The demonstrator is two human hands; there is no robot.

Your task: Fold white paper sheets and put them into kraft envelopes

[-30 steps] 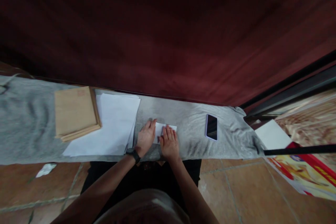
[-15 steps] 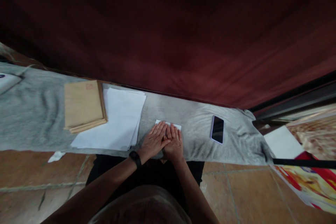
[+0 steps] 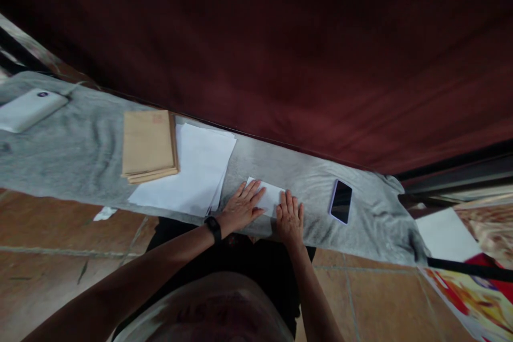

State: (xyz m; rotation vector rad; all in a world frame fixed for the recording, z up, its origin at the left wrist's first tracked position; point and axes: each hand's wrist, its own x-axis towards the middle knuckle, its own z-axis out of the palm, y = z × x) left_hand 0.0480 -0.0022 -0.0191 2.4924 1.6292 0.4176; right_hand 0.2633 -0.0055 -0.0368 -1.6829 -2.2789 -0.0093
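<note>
Left of the phone (image 3: 341, 202), the small paper (image 3: 271, 199) looks already smoothed flat, the left hand (image 3: 242, 208) and right hand (image 3: 290, 220) splayed on it, neither grip clenched, while farther left of the phone the larger sheets (image 3: 196, 165) seem unworked.

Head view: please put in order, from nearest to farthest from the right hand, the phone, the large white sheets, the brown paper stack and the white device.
From the right hand:
1. phone, on its right
2. large white sheets, on its left
3. brown paper stack, farther left, partly over those sheets
4. white device, at the view's left edge
</note>
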